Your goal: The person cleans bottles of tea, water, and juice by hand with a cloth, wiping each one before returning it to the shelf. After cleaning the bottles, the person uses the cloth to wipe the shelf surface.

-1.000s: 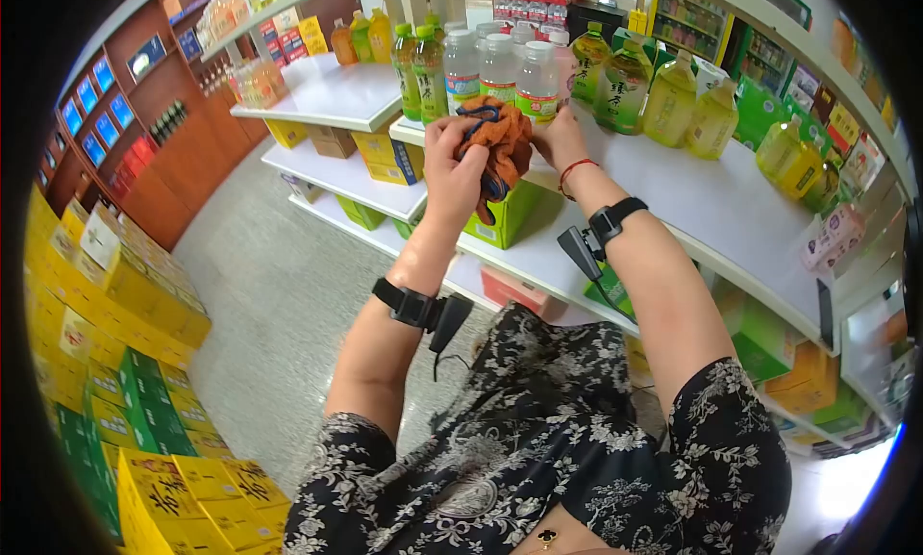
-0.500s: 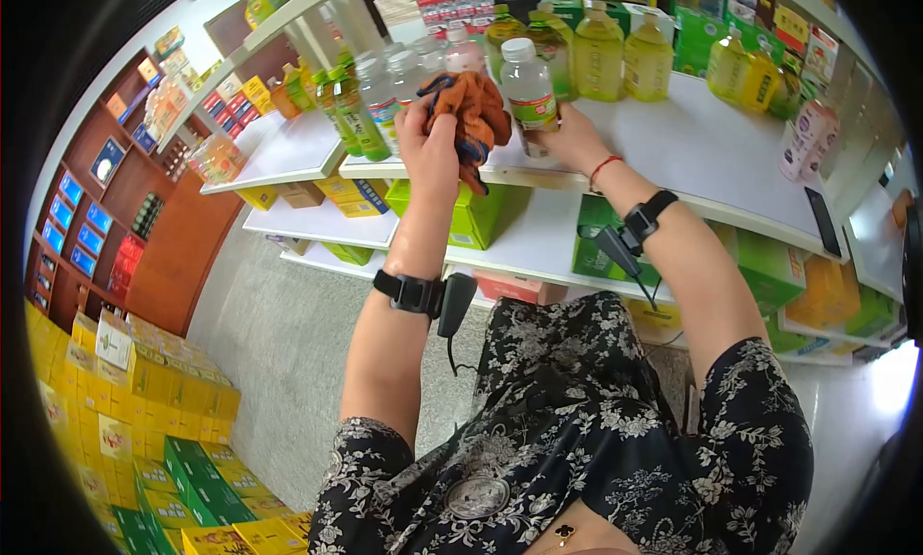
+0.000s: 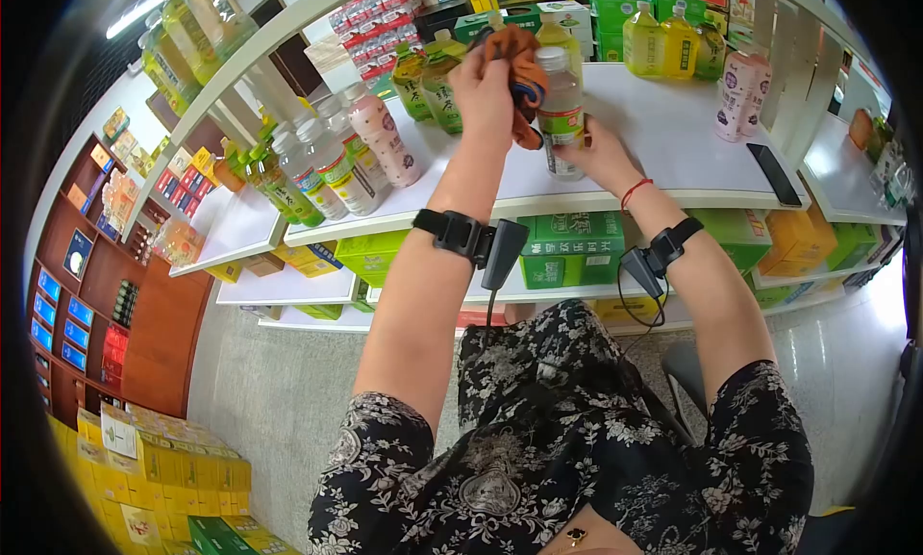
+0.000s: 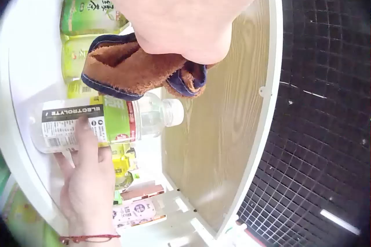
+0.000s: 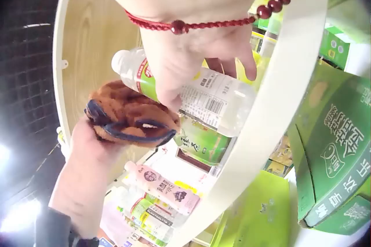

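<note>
In the head view my left hand (image 3: pixel 484 98) grips a bunched orange-brown cloth (image 3: pixel 519 60) with navy edging. The cloth sits against the upper left side of a clear electrolyte drink bottle (image 3: pixel 561 113), which has a white cap and a green, red and white label. Low on that bottle, my right hand (image 3: pixel 606 156) holds it near the front of the white shelf (image 3: pixel 663 151). Seen from the left wrist, the right thumb lies across the label of the bottle (image 4: pixel 119 121). The right wrist view shows the cloth (image 5: pixel 133 114) beside the bottle's neck end.
Left of my hands stand a pink bottle (image 3: pixel 383 137), similar clear bottles (image 3: pixel 341 175) and green tea bottles (image 3: pixel 284 189). Yellow drinks (image 3: pixel 663 45), pink bottles (image 3: pixel 740 93) and a phone (image 3: pixel 774 175) are to the right. Green cartons (image 3: pixel 572 250) fill the shelf below.
The bottle has come away from its row, rightward along the shelf in my right hand. My left hand and the cloth have followed it. The head view has turned right.
</note>
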Demonstrator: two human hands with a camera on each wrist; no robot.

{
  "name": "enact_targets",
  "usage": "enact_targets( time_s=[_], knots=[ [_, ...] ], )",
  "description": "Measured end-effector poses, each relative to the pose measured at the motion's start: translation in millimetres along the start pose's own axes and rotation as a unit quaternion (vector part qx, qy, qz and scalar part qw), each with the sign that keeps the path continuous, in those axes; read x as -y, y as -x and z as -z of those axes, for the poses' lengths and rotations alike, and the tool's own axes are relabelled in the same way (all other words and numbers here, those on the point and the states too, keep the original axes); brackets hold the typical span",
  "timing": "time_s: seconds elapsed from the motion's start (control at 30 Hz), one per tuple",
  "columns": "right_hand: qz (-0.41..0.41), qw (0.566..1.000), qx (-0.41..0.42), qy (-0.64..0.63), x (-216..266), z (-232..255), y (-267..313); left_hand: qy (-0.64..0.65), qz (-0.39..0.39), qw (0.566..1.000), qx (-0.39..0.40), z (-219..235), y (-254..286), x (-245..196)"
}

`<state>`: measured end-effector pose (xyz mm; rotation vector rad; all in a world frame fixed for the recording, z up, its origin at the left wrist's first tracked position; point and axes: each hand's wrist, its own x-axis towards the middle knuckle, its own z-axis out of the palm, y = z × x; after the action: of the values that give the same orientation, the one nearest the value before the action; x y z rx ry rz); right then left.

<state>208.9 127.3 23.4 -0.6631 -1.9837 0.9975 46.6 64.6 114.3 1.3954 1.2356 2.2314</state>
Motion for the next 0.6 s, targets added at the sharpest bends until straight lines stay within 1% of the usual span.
enact_targets(
  time_s=[0.03,0.07,0.1,0.13,0.2,0.23,0.3,0.33,0.37,0.4,0.43,0.5,0.57,0.6],
  knots=[
    [-0.001,1.000,0.001,0.001,-4,-2,-1,-0.067,-0.033,0.997,-0.010,-9,-1,7],
    [-0.001,1.000,-0.017,0.014,-10,-5,-2,-0.066,-0.002,0.998,-0.012,-15,4,16],
    [-0.001,0.999,-0.035,0.026,-14,-8,-3,-0.066,0.031,0.997,-0.015,-19,18,5],
    [-0.003,0.999,-0.033,0.025,-15,-12,-2,-0.068,0.033,0.997,-0.016,-17,27,10],
    [0.040,0.997,-0.060,0.027,-16,-17,-3,-0.111,0.024,0.993,0.020,-12,38,21],
    [0.039,0.997,-0.059,0.026,-14,-16,-3,-0.112,0.026,0.993,0.020,-8,41,34],
    [0.020,0.998,-0.039,0.037,-10,-13,2,-0.111,0.062,0.991,0.039,5,50,57],
    [0.016,0.999,-0.038,0.035,-14,-16,1,-0.125,0.051,0.989,0.064,12,55,66],
    [0.062,0.995,-0.057,0.045,-19,-17,-1,-0.126,0.055,0.988,0.064,19,61,75],
    [0.109,0.990,-0.076,0.056,-22,-18,-2,-0.132,0.081,0.985,0.082,27,66,89],
    [0.106,0.990,-0.075,0.057,-19,-17,-1,-0.137,0.107,0.980,0.100,32,70,99],
    [0.002,0.995,-0.038,0.092,-11,-13,3,-0.112,0.126,0.981,0.094,38,71,112],
    [0.009,0.994,-0.039,0.100,-7,-12,7,-0.127,0.158,0.975,0.095,41,64,118],
    [0.022,0.993,-0.042,0.110,-6,-11,6,-0.139,0.134,0.978,0.074,39,61,111]
  ],
)
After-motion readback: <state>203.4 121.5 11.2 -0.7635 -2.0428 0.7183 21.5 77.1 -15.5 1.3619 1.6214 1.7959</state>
